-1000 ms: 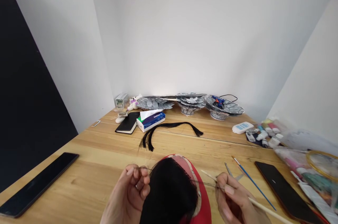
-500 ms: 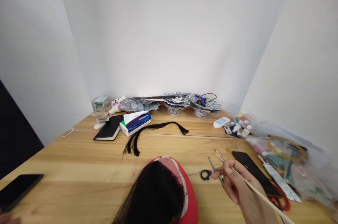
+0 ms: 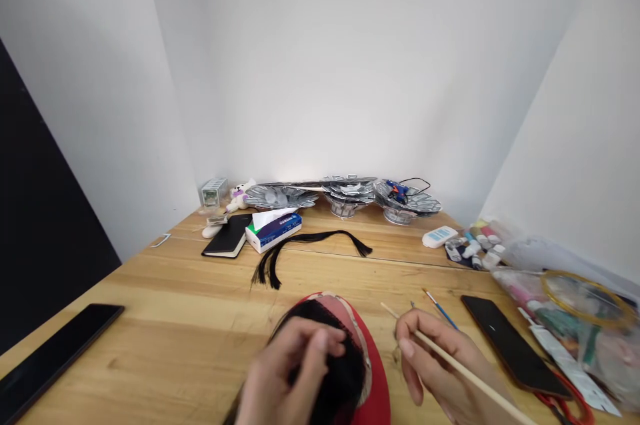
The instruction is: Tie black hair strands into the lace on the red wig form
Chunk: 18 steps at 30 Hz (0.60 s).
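Observation:
A red head form (image 3: 376, 378) stands at the bottom middle, with a pale band and black hair (image 3: 345, 381) over it. My left hand (image 3: 295, 368) is in front of the hair, its thumb and fingertips brought together; whatever they pinch is too small to make out. To the right of the form, my right hand (image 3: 435, 361) holds a thin pale wooden stick (image 3: 465, 371) between thumb and fingers, its tip pointing up and left. Behind that hand a blue paintbrush (image 3: 440, 309) lies on the table. The scissors there are mostly hidden by the hand.
Black hair strands (image 3: 310, 238), a tissue pack (image 3: 274, 231) and a black notebook (image 3: 227, 236) lie farther back. Phones rest at left (image 3: 60, 351) and right (image 3: 510, 345). Bags of supplies (image 3: 590, 325) and red-handled scissors (image 3: 575, 401) are at far right; grey paper bowls (image 3: 345, 191) line the wall.
My left hand has come in from the lower left edge to the hair. My right hand keeps the stick, whose tip now shows left of the fingers. The view has shifted slightly.

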{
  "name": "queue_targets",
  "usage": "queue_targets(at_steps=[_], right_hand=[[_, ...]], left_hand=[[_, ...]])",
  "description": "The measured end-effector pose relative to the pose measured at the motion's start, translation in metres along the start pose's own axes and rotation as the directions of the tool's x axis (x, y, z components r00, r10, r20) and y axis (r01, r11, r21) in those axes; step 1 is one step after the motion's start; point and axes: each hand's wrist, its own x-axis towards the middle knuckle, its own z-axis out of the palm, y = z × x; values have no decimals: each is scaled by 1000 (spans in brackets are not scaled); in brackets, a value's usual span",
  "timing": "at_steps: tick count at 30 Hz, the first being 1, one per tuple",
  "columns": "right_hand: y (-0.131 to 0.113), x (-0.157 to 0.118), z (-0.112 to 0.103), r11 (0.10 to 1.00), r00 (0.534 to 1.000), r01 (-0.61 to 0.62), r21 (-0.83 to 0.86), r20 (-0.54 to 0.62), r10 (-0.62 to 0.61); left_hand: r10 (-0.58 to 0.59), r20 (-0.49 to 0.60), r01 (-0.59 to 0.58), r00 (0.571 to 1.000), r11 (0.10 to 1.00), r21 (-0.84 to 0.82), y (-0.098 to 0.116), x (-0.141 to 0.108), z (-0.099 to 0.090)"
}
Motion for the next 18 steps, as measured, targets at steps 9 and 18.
queue_targets(at_steps=[9,18], right_hand=[[-6,10,2,996,994,-11,-85,105,20],[3,22,11,997,999,27,-69,21,-26]], left_hand=[[-65,345,46,936,997,63,-4,28,53],[-139,427,125,893,990,61,-7,37,47]])
